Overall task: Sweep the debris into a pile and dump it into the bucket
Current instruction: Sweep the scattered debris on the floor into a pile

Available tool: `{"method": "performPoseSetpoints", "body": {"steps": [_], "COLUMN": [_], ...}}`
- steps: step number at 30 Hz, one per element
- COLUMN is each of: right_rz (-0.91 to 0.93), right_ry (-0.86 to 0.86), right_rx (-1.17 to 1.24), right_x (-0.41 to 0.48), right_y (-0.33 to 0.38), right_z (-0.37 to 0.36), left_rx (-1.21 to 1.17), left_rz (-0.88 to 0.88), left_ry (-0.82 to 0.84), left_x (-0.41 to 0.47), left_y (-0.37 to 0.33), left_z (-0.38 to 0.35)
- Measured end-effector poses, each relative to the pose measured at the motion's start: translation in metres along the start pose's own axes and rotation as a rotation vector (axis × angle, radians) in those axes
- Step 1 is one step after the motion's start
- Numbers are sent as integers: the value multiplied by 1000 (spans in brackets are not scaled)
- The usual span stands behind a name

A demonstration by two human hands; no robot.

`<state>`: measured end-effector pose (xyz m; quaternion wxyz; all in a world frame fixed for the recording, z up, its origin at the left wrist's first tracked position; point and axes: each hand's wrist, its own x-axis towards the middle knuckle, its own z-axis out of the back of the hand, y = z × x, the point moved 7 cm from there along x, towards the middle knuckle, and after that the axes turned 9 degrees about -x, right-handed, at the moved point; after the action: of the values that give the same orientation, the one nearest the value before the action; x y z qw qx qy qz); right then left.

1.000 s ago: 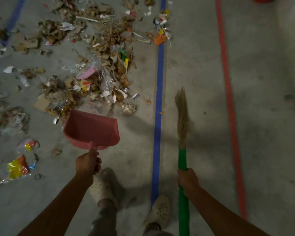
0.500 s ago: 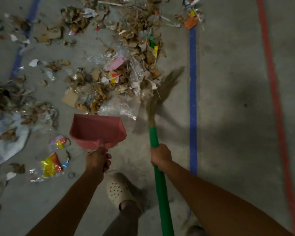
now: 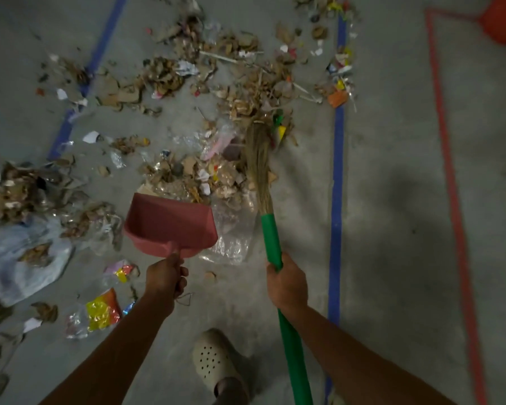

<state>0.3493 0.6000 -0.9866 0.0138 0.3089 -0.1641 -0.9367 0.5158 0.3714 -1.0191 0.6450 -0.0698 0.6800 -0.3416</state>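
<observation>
Broom (image 3: 259, 168) bristles now point straight ahead just right of the dustpan (image 3: 170, 223), no longer slanted. Debris (image 3: 193, 176) is heaped at the dustpan's front lip and scattered beyond and left of it. Left hand (image 3: 165, 280) fingers clamp the dustpan's handle; right hand (image 3: 288, 285) fingers wrap the broom's shaft.

grey concrete floor (image 3: 392, 176) strewn with debris (image 3: 187, 176), crossed by blue tape (image 3: 337, 171).
</observation>
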Motion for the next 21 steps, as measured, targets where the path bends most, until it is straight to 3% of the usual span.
{"method": "performPoseSetpoints", "body": {"steps": [11, 21], "right_rz": [-10, -350], "right_ry": [-50, -74], "right_rx": [50, 295], "right_x": [19, 142], "right_y": [-18, -117], "right_z": [61, 145], "left_rx": [32, 86], "left_rz": [-70, -87], "left_ry": [-1, -47], "left_x": [-21, -21], "left_y": [-47, -44], "left_z": [-70, -190]}}
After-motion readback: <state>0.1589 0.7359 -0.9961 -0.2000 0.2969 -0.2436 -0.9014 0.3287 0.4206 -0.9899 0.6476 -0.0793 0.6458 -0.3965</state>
